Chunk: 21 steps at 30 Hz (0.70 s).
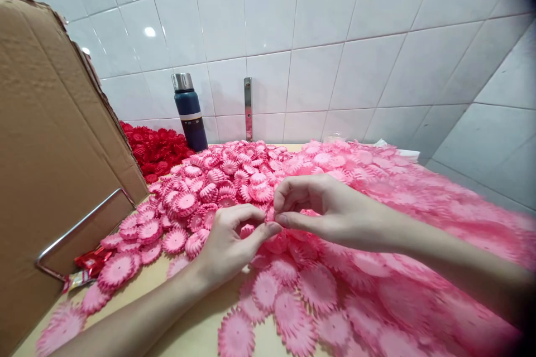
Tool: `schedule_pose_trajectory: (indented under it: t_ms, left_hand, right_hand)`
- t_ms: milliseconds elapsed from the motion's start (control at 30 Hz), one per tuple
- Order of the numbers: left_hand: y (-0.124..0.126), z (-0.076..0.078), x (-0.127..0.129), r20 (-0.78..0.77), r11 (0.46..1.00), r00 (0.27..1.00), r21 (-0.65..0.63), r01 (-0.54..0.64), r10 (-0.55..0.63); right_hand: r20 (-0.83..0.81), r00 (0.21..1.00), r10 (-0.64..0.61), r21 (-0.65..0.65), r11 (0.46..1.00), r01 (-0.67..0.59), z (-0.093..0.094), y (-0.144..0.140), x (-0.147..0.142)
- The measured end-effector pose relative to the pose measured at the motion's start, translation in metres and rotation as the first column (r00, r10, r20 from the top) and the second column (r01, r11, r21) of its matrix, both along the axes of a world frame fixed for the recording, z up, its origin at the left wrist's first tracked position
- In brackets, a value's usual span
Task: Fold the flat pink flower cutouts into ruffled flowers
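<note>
A large heap of pink paper flower pieces [251,178] covers the table [196,334]. Flat ones lie near me and folded, cupped ones sit further back. My left hand [228,242] and my right hand [312,206] meet above the middle of the heap. Their fingertips pinch one pink flower piece [270,216] between them; most of it is hidden by the fingers. Both forearms reach in from the bottom and right edges.
A cardboard box [54,150] with a metal handle [75,231] stands at the left. Red flower pieces [154,148] pile behind it. A dark blue flask [190,111] stands by the tiled wall, near a metal bracket [248,107]. A red wrapper [87,262] lies by the box.
</note>
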State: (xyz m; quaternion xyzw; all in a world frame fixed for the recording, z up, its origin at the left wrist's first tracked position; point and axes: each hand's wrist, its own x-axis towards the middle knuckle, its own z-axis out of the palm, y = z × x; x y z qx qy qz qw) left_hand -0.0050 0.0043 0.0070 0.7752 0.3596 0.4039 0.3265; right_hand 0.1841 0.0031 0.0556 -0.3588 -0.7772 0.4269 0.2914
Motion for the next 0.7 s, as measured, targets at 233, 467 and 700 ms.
schedule_pose_trajectory:
  t_ms: [233,467,700]
  left_hand:
    - [0.0009,-0.0028,-0.0011,0.029,0.997,0.999,-0.057,0.043,-0.042]
    - [0.0018,-0.0031,-0.0009,0.07,0.996,0.997,-0.086,0.033,-0.027]
    - [0.0009,-0.0038,-0.0006,0.07,0.994,0.997,-0.095,0.045,-0.038]
  right_hand:
    - [0.014,1.0,-0.006,0.006,1.0,0.006,-0.0017,0.0018,0.0033]
    - [-0.02,1.0,-0.002,0.0,1.0,0.002,-0.0008,0.002,0.0055]
    - [-0.024,1.0,0.002,0.007,1.0,-0.001,0.0009,0.0019,0.0037]
